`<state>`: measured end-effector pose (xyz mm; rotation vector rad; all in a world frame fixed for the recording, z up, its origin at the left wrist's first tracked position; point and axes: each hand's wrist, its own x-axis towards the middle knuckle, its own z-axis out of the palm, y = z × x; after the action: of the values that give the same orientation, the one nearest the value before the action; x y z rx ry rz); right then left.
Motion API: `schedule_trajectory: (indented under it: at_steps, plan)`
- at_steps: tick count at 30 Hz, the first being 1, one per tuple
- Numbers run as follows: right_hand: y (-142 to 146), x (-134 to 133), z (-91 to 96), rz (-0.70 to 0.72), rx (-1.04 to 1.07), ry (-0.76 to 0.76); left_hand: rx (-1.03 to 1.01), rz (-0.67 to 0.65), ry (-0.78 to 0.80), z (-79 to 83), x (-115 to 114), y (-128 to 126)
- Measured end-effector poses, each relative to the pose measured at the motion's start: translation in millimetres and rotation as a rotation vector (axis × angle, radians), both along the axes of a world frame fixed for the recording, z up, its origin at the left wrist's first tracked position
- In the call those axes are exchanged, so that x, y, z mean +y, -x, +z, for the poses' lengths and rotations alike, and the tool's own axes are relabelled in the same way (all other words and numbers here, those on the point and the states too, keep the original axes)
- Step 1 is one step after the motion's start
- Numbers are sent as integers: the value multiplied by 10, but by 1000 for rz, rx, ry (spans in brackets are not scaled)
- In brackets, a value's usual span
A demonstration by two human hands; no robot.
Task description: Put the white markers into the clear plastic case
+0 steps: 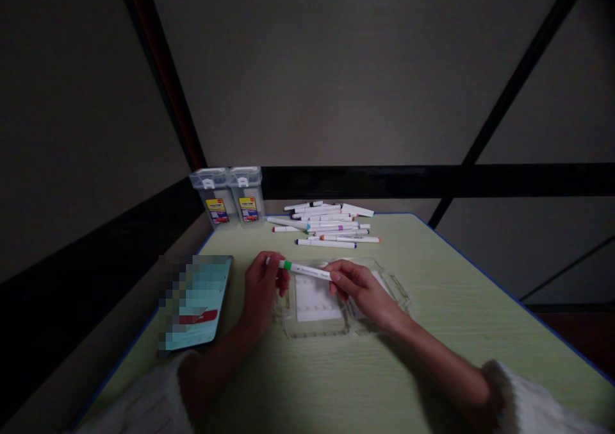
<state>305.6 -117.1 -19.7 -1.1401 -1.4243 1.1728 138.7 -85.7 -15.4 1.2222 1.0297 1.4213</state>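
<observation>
Over the case, fingers pinch a marker.

Homelike room corner, dimly lit: plain table against panelled wall; phone, felt pens, plastic boxes on tabletop.

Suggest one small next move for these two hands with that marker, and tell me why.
Perhaps lower the marker toward the clear plastic case: the left hand and right hand hold it near its two ends, partly in front of the case in this view, while the other markers lie loose farther back.
</observation>
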Motion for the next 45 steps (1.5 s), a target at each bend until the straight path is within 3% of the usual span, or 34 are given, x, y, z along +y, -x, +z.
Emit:
schedule_trajectory:
  at_steps: [14,26,37,45]
  plan:
    - [-14,-57,-40,18,-294,-173,-16,-29,25,31,12,2]
    - [5,-110,42,24,-429,-185,-72,-95,35,26,-5,10]
    - [22,-110,18,-23,-439,-164,-76,-100,27,12,0,17]
    - [-3,-77,63,-95,-301,-163,-21,-83,17,4,14,8]
